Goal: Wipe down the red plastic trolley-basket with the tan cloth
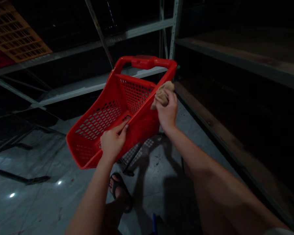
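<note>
A red plastic shopping cart [144, 129] stands tilted across the middle of the view, its handle at the far end. My left hand [112, 140] grips the near side rim of its basket, thumb outside and fingers over the edge. Bunched in my right hand [168, 111] is a beige cloth [163, 94], pressed against the same rim closer to the handle. My right fingers are closed around the cloth and partly hide it. The basket's perforated inside shows nothing lying in it.
Metal shelving [147, 28] runs behind the cart, with an orange crate [17, 32] at upper left. Dark shelves [235, 58] flank the right side. Black metal legs [19, 176] stand at left. My sandalled foot [120, 189] is on the grey floor below the cart.
</note>
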`<state>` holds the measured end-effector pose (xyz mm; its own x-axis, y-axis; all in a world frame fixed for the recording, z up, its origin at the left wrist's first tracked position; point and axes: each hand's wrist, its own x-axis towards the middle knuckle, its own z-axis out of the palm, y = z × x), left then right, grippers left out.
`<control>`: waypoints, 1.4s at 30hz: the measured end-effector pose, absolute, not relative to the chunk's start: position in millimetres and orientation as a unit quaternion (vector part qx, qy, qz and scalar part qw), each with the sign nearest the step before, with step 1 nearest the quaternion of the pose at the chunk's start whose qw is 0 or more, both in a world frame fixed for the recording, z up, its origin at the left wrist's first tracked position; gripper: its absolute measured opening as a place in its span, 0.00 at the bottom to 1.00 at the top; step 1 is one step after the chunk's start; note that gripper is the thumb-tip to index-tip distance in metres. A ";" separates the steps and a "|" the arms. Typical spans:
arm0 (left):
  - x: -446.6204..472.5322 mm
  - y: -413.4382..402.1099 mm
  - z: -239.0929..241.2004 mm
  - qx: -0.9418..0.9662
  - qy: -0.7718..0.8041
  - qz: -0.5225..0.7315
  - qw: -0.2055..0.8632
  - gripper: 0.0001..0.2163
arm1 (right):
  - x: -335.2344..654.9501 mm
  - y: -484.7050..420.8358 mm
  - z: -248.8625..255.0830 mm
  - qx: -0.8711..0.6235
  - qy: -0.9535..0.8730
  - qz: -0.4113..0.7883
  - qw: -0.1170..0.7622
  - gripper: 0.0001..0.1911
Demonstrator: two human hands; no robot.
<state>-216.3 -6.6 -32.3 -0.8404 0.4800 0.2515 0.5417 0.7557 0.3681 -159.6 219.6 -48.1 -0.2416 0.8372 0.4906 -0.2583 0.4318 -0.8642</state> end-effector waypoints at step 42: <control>-210.4 -3.8 -30.4 -0.296 -0.936 -0.190 0.020 0.19 | -163.5 224.1 -46.8 -0.258 -0.688 0.358 0.576 0.08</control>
